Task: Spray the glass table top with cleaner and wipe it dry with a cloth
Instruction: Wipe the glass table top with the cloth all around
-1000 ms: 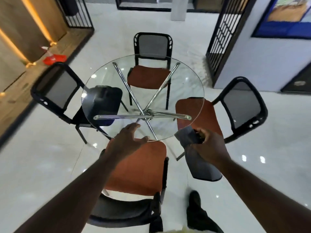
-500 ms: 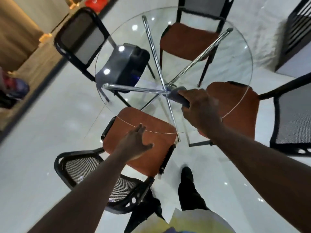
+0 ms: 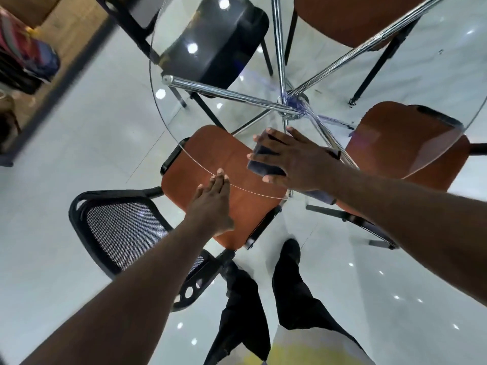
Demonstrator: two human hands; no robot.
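Note:
The round glass table top on crossed chrome legs fills the upper half of the view. My right hand lies flat with spread fingers on a dark grey cloth, pressing it onto the glass near the table's near edge. My left hand is held out with straight fingers, its tips at the glass rim; it holds nothing. No spray bottle is in view.
Chairs with orange seats and black mesh backs ring the table: one tucked under the near edge, one at the right, one at the far side. A black-seated chair stands at the upper left. My legs stand on the glossy white floor.
My head has leaned in over the table. My right hand went from gripping the bunched cloth to pressing it flat on the glass, closer to the near edge. My left hand reached the rim.

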